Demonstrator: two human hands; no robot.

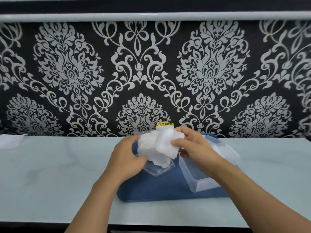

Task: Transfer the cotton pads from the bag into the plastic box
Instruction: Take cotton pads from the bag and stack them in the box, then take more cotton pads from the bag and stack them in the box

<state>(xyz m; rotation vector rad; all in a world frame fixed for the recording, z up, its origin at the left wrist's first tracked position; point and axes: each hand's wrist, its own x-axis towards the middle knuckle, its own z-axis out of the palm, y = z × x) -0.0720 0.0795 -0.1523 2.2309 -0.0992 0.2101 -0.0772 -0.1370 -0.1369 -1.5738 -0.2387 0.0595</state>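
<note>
Hands meet above a blue mat (161, 187) on the pale table (50, 174). The left hand (125, 158) grips the clear bag (158, 169), whose lower end sags onto the mat. The right hand (193, 145) pinches a stack of white cotton pads (165, 145) at the bag's upper end, thumb in front and fingers curled behind. Just to the right, the clear plastic box (200, 174) stands on the mat, partly under the right forearm. Behind the hands, on the patterned wall (139, 68), a yellow sticker (165, 123) reads "小心触电".
</note>
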